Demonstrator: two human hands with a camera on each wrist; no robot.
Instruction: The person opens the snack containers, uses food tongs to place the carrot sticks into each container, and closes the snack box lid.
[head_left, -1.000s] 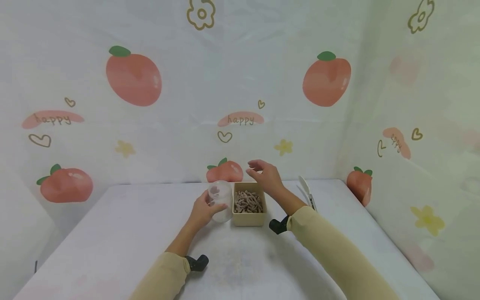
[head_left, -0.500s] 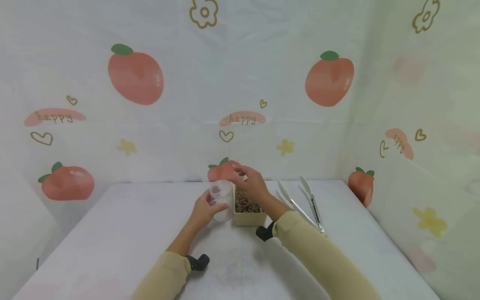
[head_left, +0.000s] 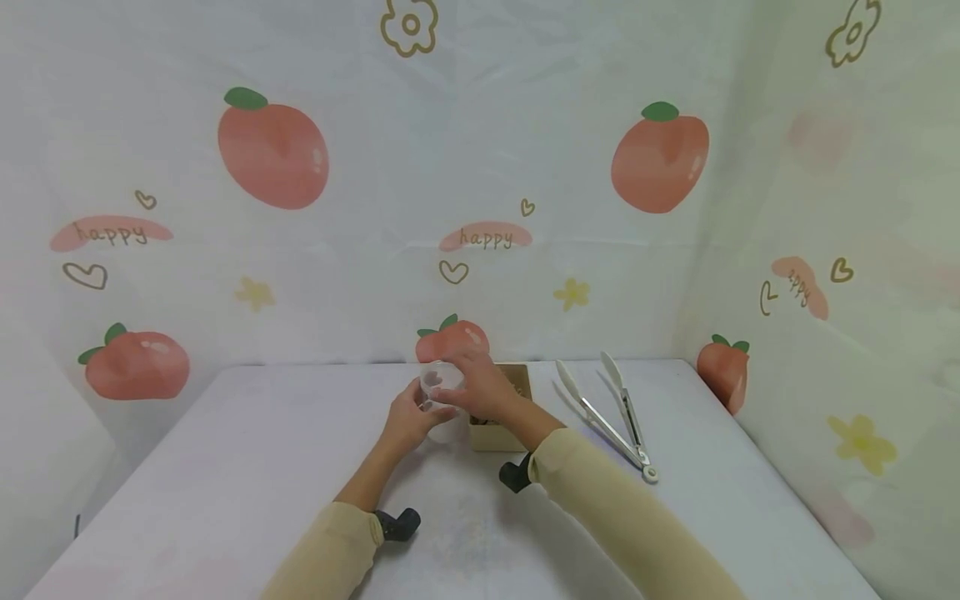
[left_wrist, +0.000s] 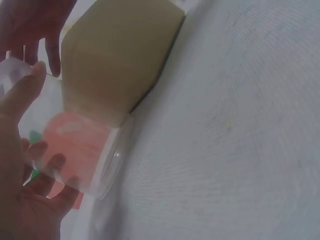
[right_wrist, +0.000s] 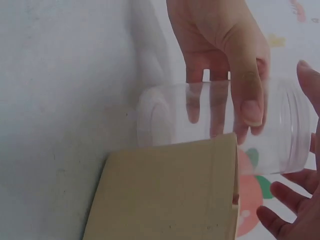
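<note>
My left hand (head_left: 405, 421) holds a clear plastic jar (right_wrist: 165, 117), thumb on the near side and fingers around the back. The jar stands upright with no lid on its threaded mouth, and its see-through wall shows nothing inside. Over the mouth is my right hand (head_left: 483, 392), its fingers spread loosely around the rim. Seen in the right wrist view, those fingers (right_wrist: 292, 200) hold no object. Close against the jar's right side stands a beige box (head_left: 498, 438), holding brown stick-like pieces (head_left: 517, 388); my right hand and forearm partly cover it.
Metal tongs (head_left: 612, 432) with pale tips lie spread on the white tabletop (head_left: 300, 450), right of the box. Behind the table hangs a white backdrop (head_left: 360, 292) printed with peaches. Black wrist mounts (head_left: 401, 525) stick out from both cuffs.
My right hand has moved left from above the box to the jar's mouth, leaving the tongs in full view. My left hand has kept its hold on the jar in place.
</note>
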